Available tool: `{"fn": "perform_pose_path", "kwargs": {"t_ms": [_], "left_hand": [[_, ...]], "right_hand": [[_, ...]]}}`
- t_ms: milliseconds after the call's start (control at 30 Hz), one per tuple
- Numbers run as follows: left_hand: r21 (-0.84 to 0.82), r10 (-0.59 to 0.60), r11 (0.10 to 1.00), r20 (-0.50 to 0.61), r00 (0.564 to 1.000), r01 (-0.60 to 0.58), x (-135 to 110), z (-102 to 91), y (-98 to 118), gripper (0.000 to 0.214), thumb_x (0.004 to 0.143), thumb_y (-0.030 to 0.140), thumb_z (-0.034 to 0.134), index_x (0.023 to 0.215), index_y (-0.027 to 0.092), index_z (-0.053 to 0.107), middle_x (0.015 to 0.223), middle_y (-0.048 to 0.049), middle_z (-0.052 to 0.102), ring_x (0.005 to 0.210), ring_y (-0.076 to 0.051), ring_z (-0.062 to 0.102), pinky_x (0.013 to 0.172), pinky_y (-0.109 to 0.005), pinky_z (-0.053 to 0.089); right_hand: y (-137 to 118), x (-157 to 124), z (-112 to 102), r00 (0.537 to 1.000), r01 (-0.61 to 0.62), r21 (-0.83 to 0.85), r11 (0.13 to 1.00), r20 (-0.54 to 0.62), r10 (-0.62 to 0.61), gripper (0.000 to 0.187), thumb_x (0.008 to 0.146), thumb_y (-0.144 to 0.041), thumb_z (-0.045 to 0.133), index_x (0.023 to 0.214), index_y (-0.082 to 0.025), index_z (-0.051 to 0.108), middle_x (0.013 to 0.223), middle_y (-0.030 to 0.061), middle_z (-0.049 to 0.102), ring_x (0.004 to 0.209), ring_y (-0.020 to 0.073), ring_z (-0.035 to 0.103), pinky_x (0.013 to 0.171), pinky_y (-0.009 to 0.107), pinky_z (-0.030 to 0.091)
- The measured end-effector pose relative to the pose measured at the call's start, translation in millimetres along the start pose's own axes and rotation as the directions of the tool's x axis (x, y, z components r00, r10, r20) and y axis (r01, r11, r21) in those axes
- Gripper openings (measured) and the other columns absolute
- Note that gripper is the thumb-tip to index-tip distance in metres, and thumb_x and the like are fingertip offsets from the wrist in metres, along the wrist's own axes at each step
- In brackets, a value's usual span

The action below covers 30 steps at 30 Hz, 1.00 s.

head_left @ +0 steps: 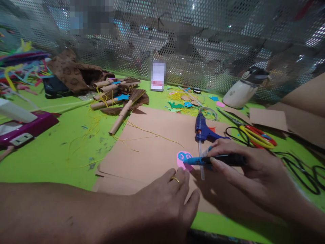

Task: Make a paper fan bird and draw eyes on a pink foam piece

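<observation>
My right hand (pixel 250 171) is closed around a black and blue marker pen (pixel 225 160). Its blue end points left and meets a small pink paper cutout (pixel 180 164), which bears blue ring-like marks. My left hand (pixel 169 193), with a gold ring on one finger, lies palm down with its fingertips on the lower edge of the cutout. Under both is a sheet of brown cardboard (pixel 149 149). Just behind the marker lies a blue glue gun (pixel 200 127), a clear glue stick extending from it toward me and passing beside the pen.
Small brown paper brooms (pixel 122 115) with yellow string lie at the left back. A purple power strip (pixel 30 128) is at far left. Scissors (pixel 257 135), black cable (pixel 302 173) and a leaning white bottle (pixel 241 88) occupy the right. A perforated metal screen (pixel 132 51) borders the back.
</observation>
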<state>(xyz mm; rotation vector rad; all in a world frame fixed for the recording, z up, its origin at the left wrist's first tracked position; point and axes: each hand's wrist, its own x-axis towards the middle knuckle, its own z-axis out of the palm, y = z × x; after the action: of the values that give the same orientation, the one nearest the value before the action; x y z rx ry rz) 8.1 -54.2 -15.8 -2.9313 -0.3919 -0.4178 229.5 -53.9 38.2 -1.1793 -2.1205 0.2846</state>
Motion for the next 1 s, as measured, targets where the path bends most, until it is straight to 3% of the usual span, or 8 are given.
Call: {"fn": "perform_pose_path", "kwargs": {"t_ms": [367,667,867,1000], "left_hand": [[0.004,0.009,1.000,-0.003,1.000,-0.009,-2.0,4.6,1.1,0.050,0.092,0.037,0.043,0.124,0.000,0.051,0.116,-0.0318,0.059,0.109,-0.038,0.058,0.089,-0.051,0.045],[0.006,-0.001,1.000,0.008,1.000,0.001,-1.5,3.9,0.8,0.052,0.092,0.041,0.042,0.123,0.001,0.051,0.115,-0.0308,0.060,0.109,-0.038,0.057,0.090,-0.051,0.044],[-0.013,-0.003,1.000,0.009,1.000,0.003,-1.6,4.2,0.6,0.052,0.091,0.040,0.044,0.124,0.000,0.051,0.116,-0.0311,0.060,0.110,-0.038,0.057,0.091,-0.051,0.043],[-0.003,-0.007,1.000,-0.006,1.000,0.007,-0.8,3.5,0.4,0.049,0.091,0.037,0.044,0.123,0.000,0.052,0.116,-0.0316,0.059,0.110,-0.038,0.058,0.090,-0.051,0.045]], "right_hand": [[2.7,-0.3,-3.2,0.999,-0.010,-0.028,1.000,0.044,0.011,0.010,0.085,-0.016,0.057,0.088,-0.025,0.061,0.087,0.0020,0.072,0.082,0.0199,0.070,0.061,0.027,0.051],[4.3,-1.5,-3.2,0.999,0.015,-0.090,0.996,-0.037,-0.019,0.008,0.086,-0.020,0.058,0.089,-0.027,0.059,0.081,-0.0017,0.071,0.074,0.0151,0.069,0.061,0.024,0.050],[5.8,-1.9,-0.7,1.000,0.014,-0.044,0.999,0.007,-0.013,0.014,0.086,-0.016,0.058,0.095,-0.027,0.061,0.092,0.0004,0.072,0.087,0.0169,0.069,0.065,0.025,0.050],[4.6,-1.8,-0.1,0.999,0.031,-0.031,0.999,0.012,-0.031,0.014,0.086,-0.015,0.058,0.092,-0.027,0.060,0.089,0.0006,0.072,0.085,0.0167,0.069,0.062,0.025,0.050]]}}
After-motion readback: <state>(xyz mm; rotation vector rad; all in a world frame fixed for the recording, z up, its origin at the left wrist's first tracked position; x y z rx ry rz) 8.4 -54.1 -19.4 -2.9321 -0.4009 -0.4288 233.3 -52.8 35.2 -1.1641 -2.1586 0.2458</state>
